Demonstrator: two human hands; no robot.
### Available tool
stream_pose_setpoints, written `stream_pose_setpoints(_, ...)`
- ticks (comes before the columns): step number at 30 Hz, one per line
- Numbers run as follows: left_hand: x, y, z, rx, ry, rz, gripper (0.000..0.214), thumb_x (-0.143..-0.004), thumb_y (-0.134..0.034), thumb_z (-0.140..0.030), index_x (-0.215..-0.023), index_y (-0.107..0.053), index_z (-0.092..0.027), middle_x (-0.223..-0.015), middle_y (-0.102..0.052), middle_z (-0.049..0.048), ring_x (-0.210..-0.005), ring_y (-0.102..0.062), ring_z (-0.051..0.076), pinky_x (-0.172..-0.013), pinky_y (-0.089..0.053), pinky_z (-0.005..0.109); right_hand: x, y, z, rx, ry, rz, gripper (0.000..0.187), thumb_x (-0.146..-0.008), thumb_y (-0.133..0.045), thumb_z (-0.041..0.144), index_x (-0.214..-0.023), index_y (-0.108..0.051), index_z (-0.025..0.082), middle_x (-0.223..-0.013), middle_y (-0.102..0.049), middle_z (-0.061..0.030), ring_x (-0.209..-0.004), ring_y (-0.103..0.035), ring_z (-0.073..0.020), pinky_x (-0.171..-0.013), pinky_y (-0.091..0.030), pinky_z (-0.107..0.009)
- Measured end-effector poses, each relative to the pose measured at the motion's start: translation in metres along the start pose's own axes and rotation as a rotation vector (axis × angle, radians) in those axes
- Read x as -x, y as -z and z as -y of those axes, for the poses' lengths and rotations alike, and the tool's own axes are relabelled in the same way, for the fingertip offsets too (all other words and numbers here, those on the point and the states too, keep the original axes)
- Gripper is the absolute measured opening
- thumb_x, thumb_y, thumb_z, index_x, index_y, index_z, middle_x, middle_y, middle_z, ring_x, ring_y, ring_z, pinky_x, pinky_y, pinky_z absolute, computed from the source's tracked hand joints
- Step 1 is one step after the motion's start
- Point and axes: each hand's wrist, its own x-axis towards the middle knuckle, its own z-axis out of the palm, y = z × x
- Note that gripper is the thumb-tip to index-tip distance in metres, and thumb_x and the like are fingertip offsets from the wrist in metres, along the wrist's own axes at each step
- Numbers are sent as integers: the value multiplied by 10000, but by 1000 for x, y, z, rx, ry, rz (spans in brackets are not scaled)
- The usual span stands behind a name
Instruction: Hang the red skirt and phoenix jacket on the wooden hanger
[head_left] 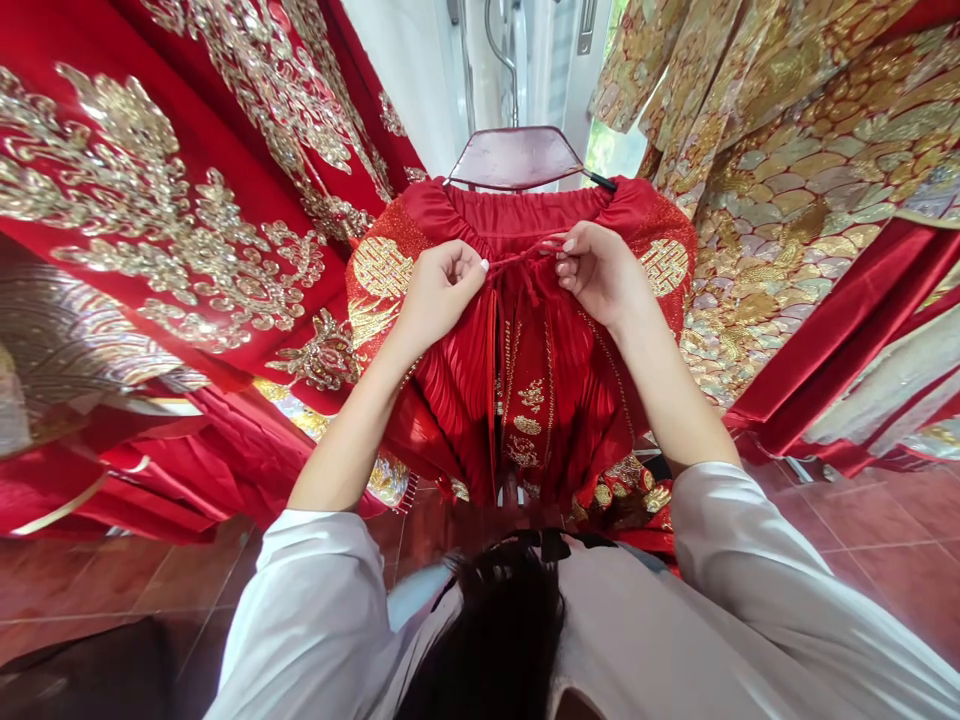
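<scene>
Pleated garment [450, 380] was red, with round gold emblems; its cord [534, 248] was red too. Gown at left [187, 170] was red under silvery-gold scrolls; robe at right [802, 190] showed gold overlapping scales.

The left hand [444, 290] and right hand [598, 272] partly cover a red cord [517, 260] between the fingers.
Strands at its middle are too fine to read as knot or loop. The garment [450, 375] hides the hanger's [517, 160] ends. Picture edges crop a red gown [135, 170] at left, a gold gown [795, 200] at right, hair [487, 630] and both sleeves [315, 580] below, plus a dark shape [90, 670], unidentifiable, lower left.
</scene>
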Motion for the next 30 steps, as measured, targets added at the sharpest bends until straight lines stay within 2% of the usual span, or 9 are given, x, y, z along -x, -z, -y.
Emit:
stream_pose_setpoints(5, 1, 4, 2, 21, 10, 29, 163, -813, -529, -253, -677, -485, -175, -557, -398, -19, -530, -357, 98, -525, -296, 220, 8, 8, -2, 46, 69, 161, 261, -720, -619, 265, -627, -398, 161, -614, -550, 24, -391, -363, -11, -354, -284, -149)
stream_pose_setpoints(8, 2, 6, 3, 37, 27, 41, 155, -811, -538, -242, -676, -502, -174, -551, -407, -18, -526, -362, 98, -521, -304, 219, 9, 17, 0, 103, -16, 317, 226, -729, -588, 214, -605, -409, 154, -534, -492, 38, -332, -238, 16, -326, -188, -140)
stream_pose_setpoints(11, 3, 6, 2, 29, 32, 44, 151, -802, -551, -229, -669, -509, -170, -562, -428, -16, -526, -372, 94, -523, -316, 221, 9, 25, 8, 252, -41, 396, 187, -691, -636, 165, -624, -461, 149, -472, -425, 59, -342, -267, 6, -344, -205, -144)
stream_pose_setpoints(17, -1, 5, -3, 57, 22, 24, 40, -791, -562, -223, -780, -555, -186, -570, -454, -19, -518, -407, 101, -519, -334, 227, 16, 30, 26, 403, 264, 249, 301, -615, -737, 142, -880, -599, 178, -628, -576, 12, -601, -555, -104, -520, -429, -202)
stream_pose_setpoints(20, -3, 6, -3, 0, 6, -36, 67, -811, -544, -241, -771, -556, -189, -554, -445, -21, -537, -432, 111, -546, -356, 237, 17, 32, 21, 443, 277, 224, 241, -652, -731, 196, -852, -599, 169, -573, -530, 22, -556, -532, -95, -512, -416, -204)
stream_pose_setpoints(23, -3, 9, -3, -136, -26, -51, 200, -816, -529, -249, -631, -501, -180, -519, -419, -18, -553, -435, 119, -582, -371, 253, 15, 40, 14, 555, 312, 116, 182, -679, -719, 219, -776, -576, 160, -491, -441, 43, -482, -451, -74, -468, -362, -194)
stream_pose_setpoints(25, -4, 14, -4, -224, -70, -63, 217, -813, -527, -259, -613, -493, -182, -532, -445, -9, -588, -463, 136, -617, -393, 270, 13, 49, 13, 648, 386, 45, 149, -713, -691, 241, -749, -571, 160, -515, -473, 23, -503, -462, -85, -489, -379, -208)
stream_pose_setpoints(28, -20, 33, -5, -357, -204, -141, 125, -801, -571, -320, -752, -564, -205, -697, -561, 28, -790, -536, 197, -768, -430, 325, 12, 67, 16, 810, 607, -170, 139, -782, -621, 305, -836, -612, 178, -757, -618, -53, -725, -581, -163, -642, -471, -283)
stream_pose_setpoints(30, -39, 50, -1, -441, -288, -133, 208, -766, -641, -393, -847, -576, -213, -826, -590, 48, -947, -515, 229, -903, -398, 357, 12, 79, 18, 935, 731, -309, 238, -794, -612, 362, -971, -622, 203, -975, -636, -84, -979, -574, -235, -793, -482, -354)
